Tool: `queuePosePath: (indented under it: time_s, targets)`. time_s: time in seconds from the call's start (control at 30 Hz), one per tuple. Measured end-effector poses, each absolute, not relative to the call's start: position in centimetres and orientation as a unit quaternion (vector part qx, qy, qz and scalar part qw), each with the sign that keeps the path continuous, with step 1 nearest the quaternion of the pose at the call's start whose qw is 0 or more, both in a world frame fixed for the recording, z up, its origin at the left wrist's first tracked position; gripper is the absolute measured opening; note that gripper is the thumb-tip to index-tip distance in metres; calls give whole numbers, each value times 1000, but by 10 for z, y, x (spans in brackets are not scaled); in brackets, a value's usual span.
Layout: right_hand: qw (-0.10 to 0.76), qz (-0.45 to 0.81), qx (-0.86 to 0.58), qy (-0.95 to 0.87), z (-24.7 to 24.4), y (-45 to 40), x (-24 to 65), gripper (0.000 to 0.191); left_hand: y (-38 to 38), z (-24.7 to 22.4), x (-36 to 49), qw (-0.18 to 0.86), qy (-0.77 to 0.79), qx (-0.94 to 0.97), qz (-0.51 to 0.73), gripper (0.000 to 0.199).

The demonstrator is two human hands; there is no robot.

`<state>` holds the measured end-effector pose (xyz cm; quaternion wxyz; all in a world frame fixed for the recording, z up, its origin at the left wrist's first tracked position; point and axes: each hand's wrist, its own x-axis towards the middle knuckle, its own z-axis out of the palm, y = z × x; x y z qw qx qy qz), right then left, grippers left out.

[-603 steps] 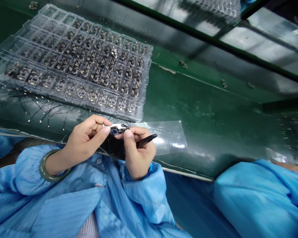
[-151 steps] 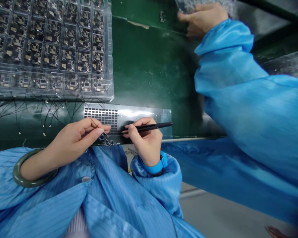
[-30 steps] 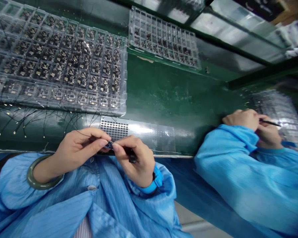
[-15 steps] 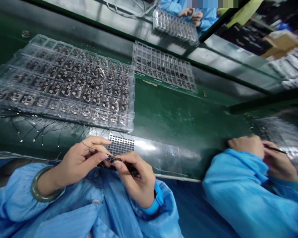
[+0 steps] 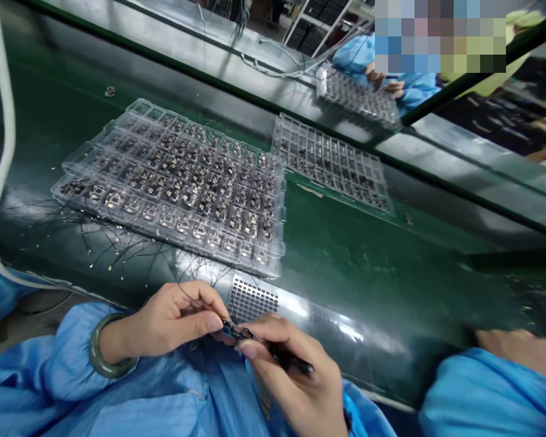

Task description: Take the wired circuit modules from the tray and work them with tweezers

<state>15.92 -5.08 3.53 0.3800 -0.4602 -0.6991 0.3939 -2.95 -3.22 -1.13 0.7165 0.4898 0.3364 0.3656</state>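
Observation:
My left hand [image 5: 182,318], with a green bangle at the wrist, pinches a small dark circuit board [image 5: 229,329] between thumb and forefinger. A thin black wire arcs up over its fingers. My right hand [image 5: 295,370] closes around a slim black pen-like tool [image 5: 291,359], whose tip meets the board at its right side; the exact tool kind is hard to make out. Just beyond my hands lies a sheet of small black rectangular pads [image 5: 255,298]. Behind it, stacked clear plastic trays [image 5: 277,267] hold many small circuit boards in their compartments.
Loose black wires [image 5: 118,243] spread along the trays' near edge. Another clear tray [image 5: 337,164] stands farther back. A white cable [image 5: 6,139] hangs at left. A co-worker's blue sleeve [image 5: 491,394] is at right; another person's hands [image 5: 394,88] work across the bench.
The view has shifted, so the trays and my hands appear lower and farther right. Both hands still hold the board and tool together. The neighbour at right is now partly out of frame.

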Motion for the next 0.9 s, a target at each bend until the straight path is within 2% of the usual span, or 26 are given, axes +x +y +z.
queuePosePath:
  time_s: [0.17, 0.3, 0.4, 0.43, 0.5, 0.6, 0.67, 0.7, 0.8, 0.9]
  targets:
    - [347, 400, -439, -726, 48, -41, 145, 7, -31, -14, -39, 691, 315, 505, 410, 17]
    - [333, 354, -431, -760, 63, -27, 135, 10, -29, -14, -45, 697, 298, 474, 449, 19]
    - [361, 226, -427, -798, 76, 6, 127, 11, -24, -11, -53, 697, 330, 428, 472, 47]
    - [381, 166, -422, -806, 80, 22, 122, 10, -21, -10, -56, 689, 358, 419, 471, 48]
    - [432, 54, -404, -804, 85, 62, 107, 5, -17, -9, -61, 669, 413, 416, 458, 35]
    - [452, -23, -368, -812, 80, 121, 68, 21, -15, -8, -66, 639, 446, 421, 463, 24]
    - [395, -63, -292, -869, 68, 149, 33, 31, -16, -9, -66, 619, 452, 399, 503, 22]
    - [337, -76, -265, -900, 60, 158, 16, 35, -17, -9, -66, 609, 458, 384, 522, 22]
    - [119, -91, -282, -948, 39, 167, -28, 38, -19, -11, -68, 589, 477, 357, 546, 20]
    - [30, -67, -322, -944, 28, 164, -50, 35, -20, -13, -71, 587, 492, 353, 538, 17]
